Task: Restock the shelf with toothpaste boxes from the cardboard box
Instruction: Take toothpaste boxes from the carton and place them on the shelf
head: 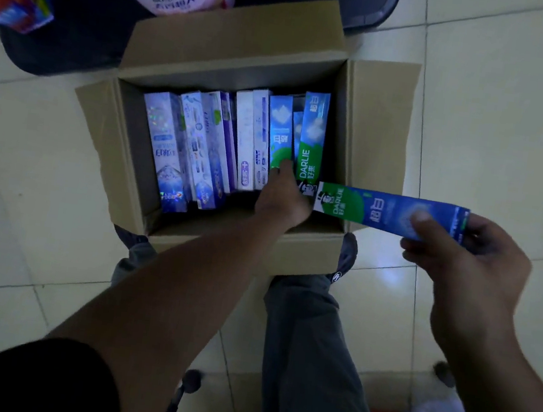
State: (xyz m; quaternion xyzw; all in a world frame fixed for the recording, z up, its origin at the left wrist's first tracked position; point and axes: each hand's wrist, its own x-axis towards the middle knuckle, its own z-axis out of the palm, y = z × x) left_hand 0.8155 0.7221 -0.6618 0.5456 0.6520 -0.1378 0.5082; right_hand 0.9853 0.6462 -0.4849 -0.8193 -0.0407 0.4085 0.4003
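On the tiled floor [25, 173]: open cardboard box [134, 139], row of toothpaste boxes [201, 148] standing on edge inside. Left hand [281, 196] is in the box, fingertip on the near end of a blue-green box [281, 131] toward the row's right end; grip hidden, can't tell. Right hand [463, 262] pinches a loose toothpaste box [383, 212], thumb on top, roughly level over the cardboard box's right wall.

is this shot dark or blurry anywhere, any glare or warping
Head view: dim and bluish; the green-and-blue Darlie toothpaste box held in the right hand is slightly blurred; a glare patch sits on the pale floor tiles; the wide-angle lens bends tile lines near the edges.
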